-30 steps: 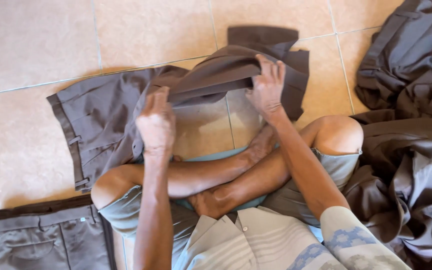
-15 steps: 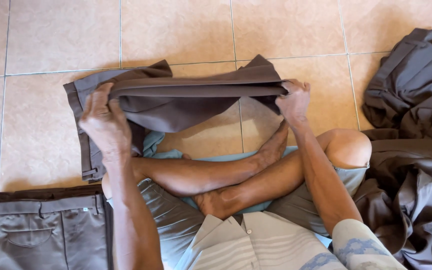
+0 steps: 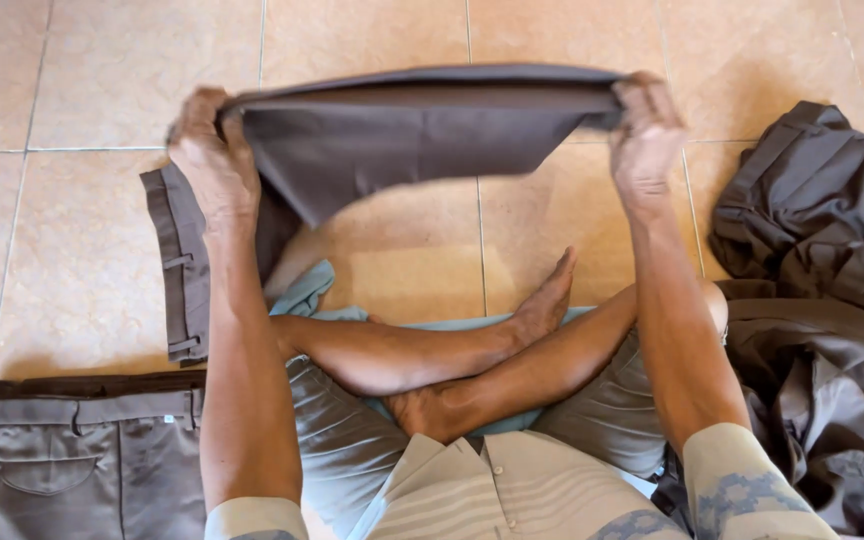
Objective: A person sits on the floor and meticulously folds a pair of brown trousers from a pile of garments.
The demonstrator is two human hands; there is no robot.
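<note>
I sit cross-legged on a tiled floor. A pair of grey-brown trousers point(image 3: 402, 135) is lifted off the floor and stretched between my hands. My left hand point(image 3: 210, 160) grips the cloth at its left end, near the waistband point(image 3: 177, 270), which hangs down and rests on the tiles. My right hand point(image 3: 644, 135) grips the right end, held up at the same height. The cloth sags in a fold between the two hands, above my crossed legs point(image 3: 472, 350).
A folded pair of grey trousers point(image 3: 82, 460) lies on the floor at the lower left. A heap of crumpled dark grey garments point(image 3: 822, 300) sits at the right. Beige floor tiles point(image 3: 82, 80) surround me.
Both hands have raised the trousers higher and pulled them wider apart; the cloth that lay folded on the tiles now hangs stretched in the air.
</note>
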